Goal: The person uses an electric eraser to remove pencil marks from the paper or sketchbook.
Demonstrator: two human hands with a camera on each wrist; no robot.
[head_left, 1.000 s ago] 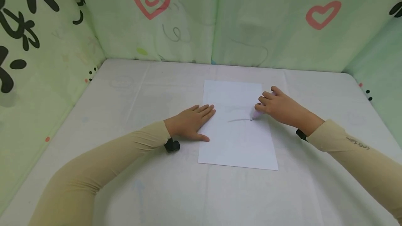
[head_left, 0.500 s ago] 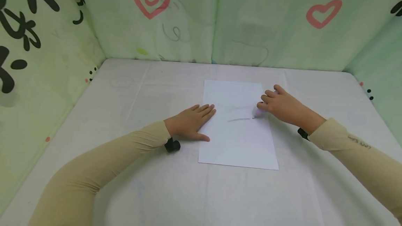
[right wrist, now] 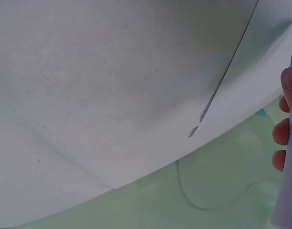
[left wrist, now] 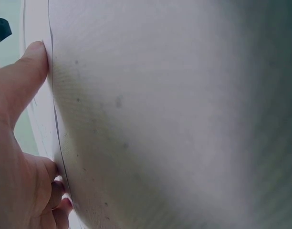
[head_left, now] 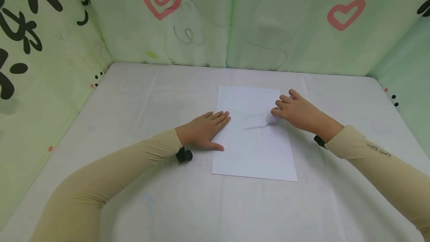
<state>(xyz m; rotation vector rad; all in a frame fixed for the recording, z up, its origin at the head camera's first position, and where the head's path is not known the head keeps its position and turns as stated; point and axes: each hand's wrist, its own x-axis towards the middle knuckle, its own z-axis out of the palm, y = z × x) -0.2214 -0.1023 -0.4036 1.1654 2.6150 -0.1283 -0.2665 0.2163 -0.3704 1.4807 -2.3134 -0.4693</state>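
A white sheet of paper [head_left: 252,156] lies on the white-covered table, with a short thin dark line [head_left: 254,127] across its middle. My left hand [head_left: 205,130] rests flat with fingers spread over the sheet's left edge; in the left wrist view its thumb [left wrist: 34,62] lies along that edge. From the right, my right hand [head_left: 300,113] grips a pale purple marker [head_left: 273,119], tilted, its tip at the line's right end. The right wrist view shows the marker's thick barrel [right wrist: 286,191] with the fingers curled round it; part of that hand is out of frame.
The white table cover [head_left: 168,197] spreads around the paper. Green curtains [head_left: 258,21] printed with red hearts stand along the back and both sides. A small black device [head_left: 184,155] is strapped at the left wrist, another [head_left: 320,141] at the right.
The right hand with the marker shifted slightly right and up, then back left to the end of the line. The left hand and the paper have stayed in place.
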